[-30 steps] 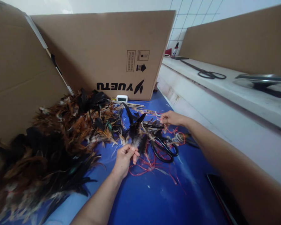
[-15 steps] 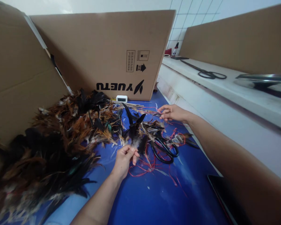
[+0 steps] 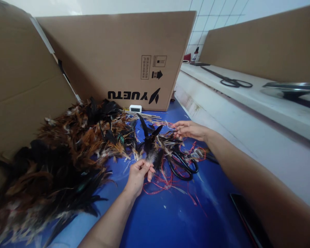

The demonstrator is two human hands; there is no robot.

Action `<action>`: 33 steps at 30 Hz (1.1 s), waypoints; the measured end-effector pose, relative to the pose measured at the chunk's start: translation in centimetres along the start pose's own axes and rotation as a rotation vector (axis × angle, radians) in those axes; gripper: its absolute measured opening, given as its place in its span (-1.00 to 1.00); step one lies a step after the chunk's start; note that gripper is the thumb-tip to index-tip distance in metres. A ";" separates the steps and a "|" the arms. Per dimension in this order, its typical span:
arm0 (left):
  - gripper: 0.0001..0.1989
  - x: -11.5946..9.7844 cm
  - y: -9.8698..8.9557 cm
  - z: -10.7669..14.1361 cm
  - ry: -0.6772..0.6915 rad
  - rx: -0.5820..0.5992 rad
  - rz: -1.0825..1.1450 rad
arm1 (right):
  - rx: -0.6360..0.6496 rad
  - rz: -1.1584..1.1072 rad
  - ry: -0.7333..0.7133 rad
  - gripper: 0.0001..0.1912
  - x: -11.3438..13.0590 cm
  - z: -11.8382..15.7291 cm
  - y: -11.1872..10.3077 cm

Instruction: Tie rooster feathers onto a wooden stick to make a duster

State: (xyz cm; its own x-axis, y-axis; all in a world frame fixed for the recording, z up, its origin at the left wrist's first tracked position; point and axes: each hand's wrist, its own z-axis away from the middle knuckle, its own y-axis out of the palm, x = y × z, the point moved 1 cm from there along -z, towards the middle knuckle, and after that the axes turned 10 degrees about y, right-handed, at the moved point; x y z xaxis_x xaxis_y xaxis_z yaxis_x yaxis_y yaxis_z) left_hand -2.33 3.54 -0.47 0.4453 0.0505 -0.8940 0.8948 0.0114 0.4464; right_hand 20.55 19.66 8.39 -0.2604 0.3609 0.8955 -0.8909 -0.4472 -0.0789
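"Where do we find the black feathers?"

"We see them over the blue table, their pale, downy base pinched between the thumb and fingers of the person's left hand, dark tips pointing away."

"And the right hand?"

"It reaches farther across, fingers partly curled, thumb near the fingertips, beside red strands and smaller feathers. We cannot tell whether it grips anything."

"What lies around them?"

"Between the hands we note the looped black handles of a tool, partly covered by the tangle. A heap of brown and black feathers spreads along the left, and thin sticks lie behind, near a small white display unit before a cardboard box. On the ledge at right, we spot scissors."
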 end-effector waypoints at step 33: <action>-0.76 0.2 -0.1 0.0 0.013 0.009 -0.006 | -0.512 0.437 -0.047 -0.89 -2.3 -2.8 1.7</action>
State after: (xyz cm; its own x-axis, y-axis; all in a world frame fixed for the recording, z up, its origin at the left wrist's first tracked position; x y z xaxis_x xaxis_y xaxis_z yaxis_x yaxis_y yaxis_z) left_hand -2.37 3.57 -0.66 0.4396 0.0634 -0.8959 0.8977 0.0023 0.4407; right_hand 18.60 20.34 4.97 -0.6310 0.1931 0.7514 -0.7743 -0.0958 -0.6256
